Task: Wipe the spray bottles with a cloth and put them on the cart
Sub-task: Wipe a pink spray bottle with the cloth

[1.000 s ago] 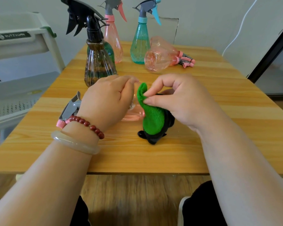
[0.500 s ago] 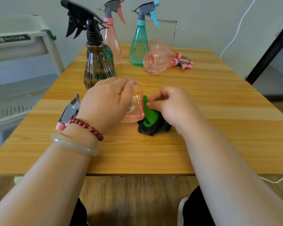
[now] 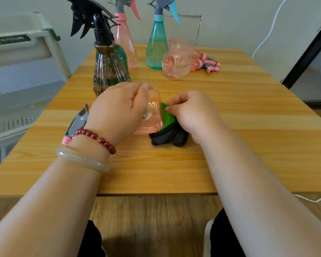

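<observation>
Lying sideways, the bottle is gripped by the left hand, apparently so its base meets the cloth pinched by the right hand.

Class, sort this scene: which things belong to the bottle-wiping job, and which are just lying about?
Job: held pink bottle, left hand, cloth, right hand, brown bottle, upright pink bottle, teal bottle, lying pink bottle, cart.
Just about: white cable, bead bracelet, bangle.
</observation>
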The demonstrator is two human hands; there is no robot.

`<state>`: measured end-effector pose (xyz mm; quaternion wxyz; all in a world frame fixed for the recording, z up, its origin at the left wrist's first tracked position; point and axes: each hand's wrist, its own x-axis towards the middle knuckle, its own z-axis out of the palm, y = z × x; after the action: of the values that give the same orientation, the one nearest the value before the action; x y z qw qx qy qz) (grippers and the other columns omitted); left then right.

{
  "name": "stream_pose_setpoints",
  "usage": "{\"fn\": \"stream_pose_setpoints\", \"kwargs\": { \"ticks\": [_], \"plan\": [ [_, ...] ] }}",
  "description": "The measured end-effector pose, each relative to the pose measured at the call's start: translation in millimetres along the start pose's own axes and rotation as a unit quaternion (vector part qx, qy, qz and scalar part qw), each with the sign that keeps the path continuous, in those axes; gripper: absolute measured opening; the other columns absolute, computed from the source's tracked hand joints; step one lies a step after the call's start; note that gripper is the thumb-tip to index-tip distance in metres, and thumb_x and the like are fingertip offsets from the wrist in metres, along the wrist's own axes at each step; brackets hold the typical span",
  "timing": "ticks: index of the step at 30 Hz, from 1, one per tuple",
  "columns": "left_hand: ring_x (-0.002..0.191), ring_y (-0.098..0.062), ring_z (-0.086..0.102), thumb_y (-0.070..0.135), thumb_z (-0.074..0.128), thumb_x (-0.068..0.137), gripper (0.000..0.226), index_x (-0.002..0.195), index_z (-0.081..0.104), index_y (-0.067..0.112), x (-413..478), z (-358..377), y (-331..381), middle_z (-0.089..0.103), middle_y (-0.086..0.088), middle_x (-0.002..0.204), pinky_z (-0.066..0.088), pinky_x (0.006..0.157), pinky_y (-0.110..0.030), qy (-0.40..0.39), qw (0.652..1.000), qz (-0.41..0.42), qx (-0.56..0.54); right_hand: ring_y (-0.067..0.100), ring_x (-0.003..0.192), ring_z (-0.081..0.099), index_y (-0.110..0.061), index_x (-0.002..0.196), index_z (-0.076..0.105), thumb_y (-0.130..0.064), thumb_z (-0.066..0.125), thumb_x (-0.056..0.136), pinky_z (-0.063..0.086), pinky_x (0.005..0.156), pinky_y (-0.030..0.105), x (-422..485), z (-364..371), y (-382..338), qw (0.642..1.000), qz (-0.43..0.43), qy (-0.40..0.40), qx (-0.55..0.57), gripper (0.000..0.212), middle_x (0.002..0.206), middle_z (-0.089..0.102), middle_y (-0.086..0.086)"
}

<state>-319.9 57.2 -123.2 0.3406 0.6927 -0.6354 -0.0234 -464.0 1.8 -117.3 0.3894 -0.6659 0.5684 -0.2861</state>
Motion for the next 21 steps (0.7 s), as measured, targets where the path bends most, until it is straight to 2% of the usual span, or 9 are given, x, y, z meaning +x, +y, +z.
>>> {"fn": "stream_pose_setpoints", "kwargs": {
  "ticks": [3,5,8,11,14,17,21],
  "plan": [
    [0.093,-0.005,0.048,0.031,0.030,0.107,0.039,0.129,0.063,0.029,1.4,0.2,-0.2,0.054,0.012,0.102,0.029,0.064,-0.008,-0.003,1.000,-0.002,-0.001,0.015,0.082,0.064,-0.022,0.075,0.066,-0.013,0.075,0.083,0.052,0.074,0.029,-9.9,-10.0,0.7,0.998,-0.005,-0.059,-0.007,0.015,0.084,0.068,-0.004],
    [0.095,-0.003,0.047,0.030,0.031,0.107,0.039,0.128,0.063,0.028,1.0,0.6,-0.6,0.054,0.013,0.104,0.027,0.065,-0.005,0.003,1.000,0.001,-0.002,0.015,0.084,0.064,-0.022,0.077,0.067,-0.013,0.076,0.083,0.052,0.077,0.030,-12.2,-12.3,1.4,0.997,0.004,-0.074,0.006,0.014,0.085,0.069,-0.004],
    [0.097,-0.001,0.048,0.030,0.031,0.107,0.039,0.127,0.065,0.025,-1.6,2.7,-2.3,0.063,0.008,0.110,0.027,0.067,-0.004,0.019,0.999,0.028,0.002,0.017,0.082,0.065,-0.024,0.075,0.066,-0.015,0.074,0.085,0.052,0.072,0.030,-5.0,-4.5,2.1,0.998,0.011,-0.021,0.051,0.015,0.084,0.068,-0.004],
    [0.098,0.000,0.048,0.032,0.031,0.106,0.041,0.125,0.066,0.024,-2.3,4.5,-3.8,0.065,0.007,0.114,0.027,0.068,-0.003,0.031,0.999,0.037,0.005,0.012,0.077,0.062,-0.027,0.077,0.063,-0.019,0.071,0.089,0.049,0.067,0.026,0.0,2.5,0.8,1.000,-0.019,0.016,0.015,0.016,0.084,0.066,-0.007],
    [0.098,0.000,0.046,0.031,0.031,0.107,0.039,0.126,0.065,0.026,-1.8,3.9,-4.2,0.060,0.011,0.109,0.026,0.068,-0.003,0.022,1.000,0.021,0.003,0.019,0.082,0.065,-0.022,0.073,0.065,-0.014,0.075,0.084,0.054,0.078,0.034,-2.6,-6.3,2.1,0.999,-0.011,-0.046,0.009,0.017,0.083,0.069,-0.002],
    [0.099,0.000,0.047,0.034,0.029,0.104,0.043,0.125,0.066,0.025,-2.6,3.7,-3.7,0.067,0.006,0.113,0.025,0.071,-0.003,0.035,0.998,0.043,0.003,0.026,0.085,0.066,-0.018,0.065,0.068,-0.007,0.078,0.078,0.054,0.088,0.044,-3.1,-16.2,1.6,0.993,0.005,-0.114,0.012,0.020,0.078,0.069,0.003],
    [0.099,0.003,0.046,0.031,0.032,0.107,0.039,0.126,0.065,0.025,-2.7,3.9,-2.5,0.066,0.008,0.115,0.024,0.070,0.000,0.030,0.999,0.035,0.011,0.024,0.085,0.067,-0.023,0.073,0.064,-0.014,0.073,0.085,0.056,0.086,0.043,7.2,-3.6,-2.7,0.999,0.007,-0.030,0.043,0.018,0.083,0.068,0.001]
  ]
}}
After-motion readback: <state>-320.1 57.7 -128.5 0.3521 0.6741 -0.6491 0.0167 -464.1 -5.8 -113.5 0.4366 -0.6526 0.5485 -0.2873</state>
